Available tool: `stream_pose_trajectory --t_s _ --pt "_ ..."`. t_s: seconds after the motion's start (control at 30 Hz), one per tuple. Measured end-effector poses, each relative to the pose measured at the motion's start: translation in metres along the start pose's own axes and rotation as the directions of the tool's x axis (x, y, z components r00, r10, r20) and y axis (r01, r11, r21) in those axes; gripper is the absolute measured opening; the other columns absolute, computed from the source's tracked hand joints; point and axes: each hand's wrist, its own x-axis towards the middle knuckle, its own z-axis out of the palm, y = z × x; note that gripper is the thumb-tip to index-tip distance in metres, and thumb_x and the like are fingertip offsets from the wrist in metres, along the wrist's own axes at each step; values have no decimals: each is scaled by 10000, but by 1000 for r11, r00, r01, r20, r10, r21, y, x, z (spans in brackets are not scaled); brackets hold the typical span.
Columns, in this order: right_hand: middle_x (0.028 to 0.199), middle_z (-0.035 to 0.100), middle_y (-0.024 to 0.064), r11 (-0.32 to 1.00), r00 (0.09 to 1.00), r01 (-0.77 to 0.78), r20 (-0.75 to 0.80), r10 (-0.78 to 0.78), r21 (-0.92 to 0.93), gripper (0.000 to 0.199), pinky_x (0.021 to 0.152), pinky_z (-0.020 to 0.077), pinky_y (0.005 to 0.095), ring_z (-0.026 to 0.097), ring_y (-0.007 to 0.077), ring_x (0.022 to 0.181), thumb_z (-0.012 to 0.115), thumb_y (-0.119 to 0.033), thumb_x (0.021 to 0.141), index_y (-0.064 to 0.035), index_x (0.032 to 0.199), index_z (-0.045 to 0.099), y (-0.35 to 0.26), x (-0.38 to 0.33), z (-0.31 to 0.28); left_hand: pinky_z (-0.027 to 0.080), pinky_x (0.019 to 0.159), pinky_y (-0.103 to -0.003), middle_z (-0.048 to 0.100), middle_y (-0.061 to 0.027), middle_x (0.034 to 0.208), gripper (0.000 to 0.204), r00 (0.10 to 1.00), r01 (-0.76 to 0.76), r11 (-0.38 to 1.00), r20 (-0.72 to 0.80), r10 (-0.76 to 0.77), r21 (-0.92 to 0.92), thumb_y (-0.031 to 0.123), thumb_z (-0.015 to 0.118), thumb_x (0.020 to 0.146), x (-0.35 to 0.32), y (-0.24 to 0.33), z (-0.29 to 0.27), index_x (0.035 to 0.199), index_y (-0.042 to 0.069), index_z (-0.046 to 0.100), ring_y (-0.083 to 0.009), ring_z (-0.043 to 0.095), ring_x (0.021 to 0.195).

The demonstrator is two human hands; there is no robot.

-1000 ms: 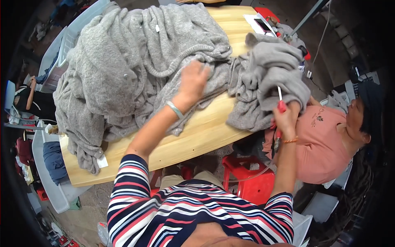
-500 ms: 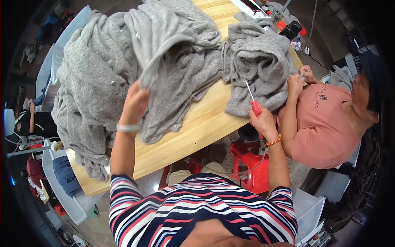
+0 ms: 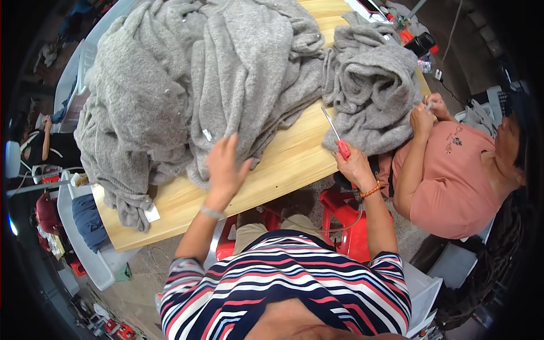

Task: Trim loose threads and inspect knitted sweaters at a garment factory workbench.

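Note:
My left hand (image 3: 224,170), slightly blurred, has its fingers spread at the near edge of a grey knitted garment (image 3: 241,73) on the table. It grips nothing; a small white tag (image 3: 207,135) shows on the knit just beyond the fingertips. In my right hand (image 3: 357,170) is a red-handled tool (image 3: 344,149) with a long, thin metal tip, pointing up and left over the bare wood. A thin hose or cord runs from near that wrist. Beside the tool tip lies a bundle of grey knitwear (image 3: 374,85).
A heap of grey knitwear (image 3: 136,96) covers the left of the wooden table (image 3: 283,164). At the right, a co-worker in a pink shirt (image 3: 453,170) handles something small. A black cylinder (image 3: 420,44) stands at the far right. Red stools (image 3: 351,232) are below the table edge.
My left hand has let go of the grey garment and moved down and right; the garment now lies spread over the pile. My right hand still holds the tool, now slightly lower.

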Motion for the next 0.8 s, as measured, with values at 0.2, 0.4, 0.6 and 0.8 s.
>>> stream_pose_trajectory --t_s 0.2,0.4,0.6,0.8 --pt "933 638 257 1000 1000 10 -2 -10 20 359 808 480 478 596 440 928 594 -287 854 -66 1137 590 -18 -16 1 362 956 -477 435 -210 1298 851 989 -66 963 -108 97 260 226 785 650 131 21 81 1390 121 379 -381 424 1197" --pt "941 638 252 989 997 -80 -8 81 124 362 800 483 467 600 436 928 586 -292 863 -73 1151 578 10 -33 -7 501 694 -364 670 -205 869 393 930 299 845 -63 -362 -443 67 590 725 202 -80 22 1110 -7 622 -254 643 762" --pt "944 642 240 998 999 -52 -10 53 33 349 793 477 491 599 439 914 581 -306 860 -93 1137 571 19 -23 6 402 915 -427 507 -142 1165 511 893 33 911 -422 158 411 29 620 741 176 -93 -11 1237 119 534 -342 478 1098" --pt "943 643 233 997 997 61 36 -63 42 333 782 491 454 606 422 913 592 -263 863 -90 1148 596 -11 1 19 461 819 -386 508 -137 950 310 815 -578 774 233 530 260 67 547 817 151 -3 60 1122 56 492 -279 542 933"
